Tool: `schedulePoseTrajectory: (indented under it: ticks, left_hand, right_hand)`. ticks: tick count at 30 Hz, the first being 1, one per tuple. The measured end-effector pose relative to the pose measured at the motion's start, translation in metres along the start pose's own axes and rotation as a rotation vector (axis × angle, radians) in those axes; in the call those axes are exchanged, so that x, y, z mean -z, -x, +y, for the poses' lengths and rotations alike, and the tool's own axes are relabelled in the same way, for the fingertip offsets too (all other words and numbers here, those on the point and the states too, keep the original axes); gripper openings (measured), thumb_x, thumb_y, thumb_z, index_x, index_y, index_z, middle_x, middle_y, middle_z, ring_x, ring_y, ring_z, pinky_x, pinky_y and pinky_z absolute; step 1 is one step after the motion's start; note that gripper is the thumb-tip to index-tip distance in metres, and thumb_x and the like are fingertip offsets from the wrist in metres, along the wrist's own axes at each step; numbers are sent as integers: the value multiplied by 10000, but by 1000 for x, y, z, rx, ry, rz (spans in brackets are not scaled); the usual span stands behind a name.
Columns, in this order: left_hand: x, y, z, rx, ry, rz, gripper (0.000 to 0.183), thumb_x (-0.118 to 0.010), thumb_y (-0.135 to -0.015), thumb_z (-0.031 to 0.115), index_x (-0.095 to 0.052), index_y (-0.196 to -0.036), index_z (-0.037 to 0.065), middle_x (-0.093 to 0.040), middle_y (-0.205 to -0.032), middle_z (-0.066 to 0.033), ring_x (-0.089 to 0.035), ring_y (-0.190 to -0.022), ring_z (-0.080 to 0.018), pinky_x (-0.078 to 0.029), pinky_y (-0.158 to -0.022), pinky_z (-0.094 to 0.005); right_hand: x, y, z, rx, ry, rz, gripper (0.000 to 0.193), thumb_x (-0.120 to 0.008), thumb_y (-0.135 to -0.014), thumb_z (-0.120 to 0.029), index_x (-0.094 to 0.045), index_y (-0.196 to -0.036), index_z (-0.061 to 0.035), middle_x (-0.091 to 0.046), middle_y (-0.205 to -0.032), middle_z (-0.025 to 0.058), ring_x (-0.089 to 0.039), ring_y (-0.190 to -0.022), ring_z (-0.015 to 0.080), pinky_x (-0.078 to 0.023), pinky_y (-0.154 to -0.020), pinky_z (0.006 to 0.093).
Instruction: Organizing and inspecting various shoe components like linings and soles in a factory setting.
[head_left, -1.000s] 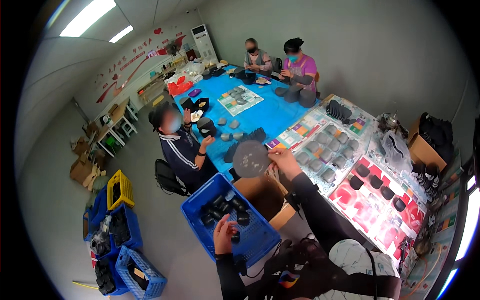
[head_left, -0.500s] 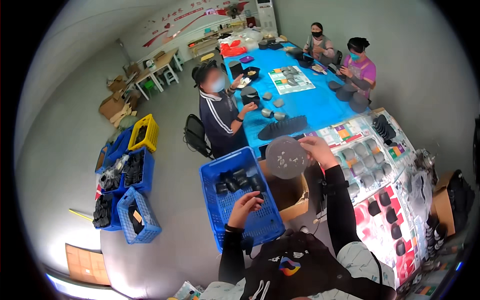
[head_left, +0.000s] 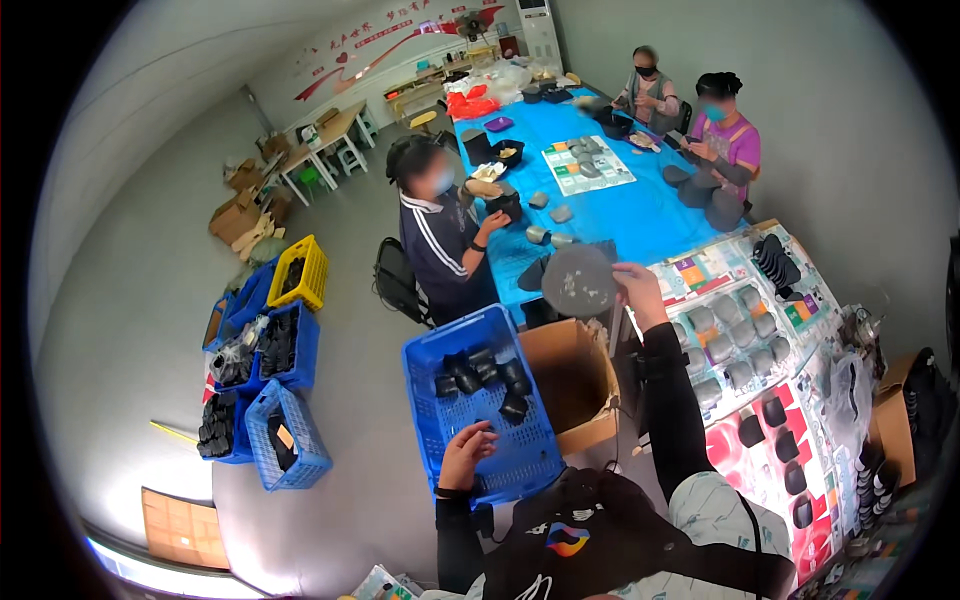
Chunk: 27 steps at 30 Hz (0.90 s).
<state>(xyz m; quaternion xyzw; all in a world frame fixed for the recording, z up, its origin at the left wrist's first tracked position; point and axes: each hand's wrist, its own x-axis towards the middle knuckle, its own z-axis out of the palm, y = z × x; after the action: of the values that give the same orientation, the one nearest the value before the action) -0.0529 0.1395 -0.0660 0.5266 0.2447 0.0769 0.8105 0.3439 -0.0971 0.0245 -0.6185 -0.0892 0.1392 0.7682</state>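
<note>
My right hand (head_left: 640, 292) holds a dark grey round disc (head_left: 578, 282) up over the table edge, fingers pinched on its right rim. My left hand (head_left: 468, 452) rests on the near part of a blue plastic crate (head_left: 430, 420), fingers curled over its floor; whether it grips anything is hidden. Several black moulded parts (head_left: 480, 375) lie in the far half of the crate. An open brown cardboard box (head_left: 570, 385) stands just right of the crate.
A seated person in a dark jacket (head_left: 440, 240) works at the blue table (head_left: 620, 205); two more people (head_left: 690, 110) sit at its far side. Grey and black pieces cover the patterned table (head_left: 760, 400) on my right. Blue and yellow crates (head_left: 265, 350) stand on the floor at left.
The view has swung further left and down. My left hand has dropped from above the crate into its near part. The right hand keeps the disc raised.
</note>
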Motion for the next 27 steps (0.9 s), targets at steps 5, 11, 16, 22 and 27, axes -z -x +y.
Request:
schedulePoseTrajectory:
  ticks: [5, 11, 16, 22, 27]
  left_hand:
    - [6, 15, 4, -13, -26, 31, 326, -560, -1025, 167, -589, -1300, -5, -709, -1061, -106, -668, -867, -155, -530, -808, -272]
    - [22, 23, -10, 14, 1, 28, 327, -556, -1025, 172, -591, -1301, -2, -708, -1066, -109, -669, -880, -160, -528, -821, -270]
    - [36, 29, -21, 2, 2, 0, 333, -567, -1022, 189, -596, -1296, 3, -707, -1065, -107, -670, -881, -162, -530, -838, -273]
    - [52, 29, -30, 58, -2, -66, 319, -578, -1015, 186, -608, -1280, 11, -705, -1061, -103, -669, -869, -153, -538, -826, -273]
    - [78, 43, -41, 88, 68, 0, 295, -566, -1019, 155, -610, -1275, 15, -706, -1036, -99, -664, -838, -137, -550, -776, -263]
  right_hand:
    - [-19, 31, -3, -9, 86, -221, 191, -654, -922, -115, -697, -1085, -26, -624, -728, -5, -542, -536, 65, -395, -466, 222]
    - [-33, 37, 23, -88, 74, -318, 173, -645, -946, -108, -678, -1083, -9, -640, -737, 18, -564, -535, 80, -424, -474, 223]
    - [-38, 25, 42, -32, -170, 124, 259, -624, -953, -104, -585, -1188, -1, -658, -873, 64, -657, -618, 141, -481, -510, 240]
    - [-20, 23, 36, 10, -63, 153, 279, -647, -939, -113, -597, -1203, -38, -663, -877, 64, -679, -638, 145, -492, -503, 255]
    - [-35, -8, 42, 3, -191, 211, 308, -607, -941, -83, -545, -1224, 19, -661, -968, 137, -698, -728, 205, -545, -575, 287]
